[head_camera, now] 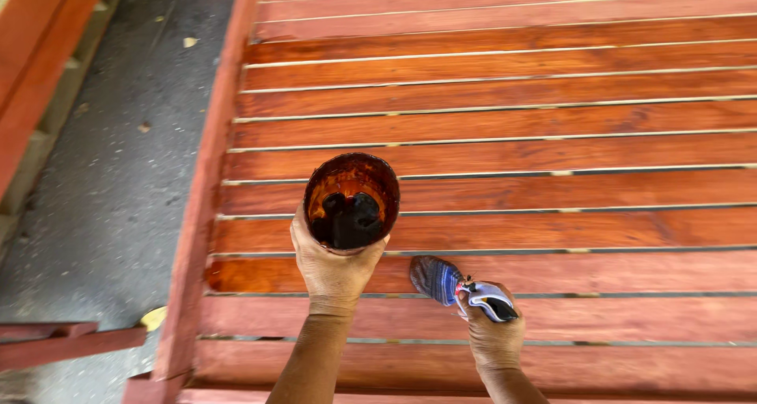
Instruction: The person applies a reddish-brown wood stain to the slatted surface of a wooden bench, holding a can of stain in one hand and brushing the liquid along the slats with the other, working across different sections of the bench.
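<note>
My left hand (pixel 331 266) grips a round open cup (pixel 352 201) from below; its inside is coated with dark reddish-brown stain and a dark pool sits at the bottom. My right hand (pixel 494 337) clutches a wadded cloth (pixel 461 288), blue and white and soaked dark at its tip, which presses on a slat to the right of the cup. Both hands hover over a slatted wooden panel (pixel 512 144) with glossy red-brown boards separated by narrow gaps.
The panel's side rail (pixel 206 183) runs along the left edge. Left of it lies grey concrete floor (pixel 118 160) with small debris. More reddish wooden pieces sit at the far left (pixel 31 49) and lower left (pixel 71 342).
</note>
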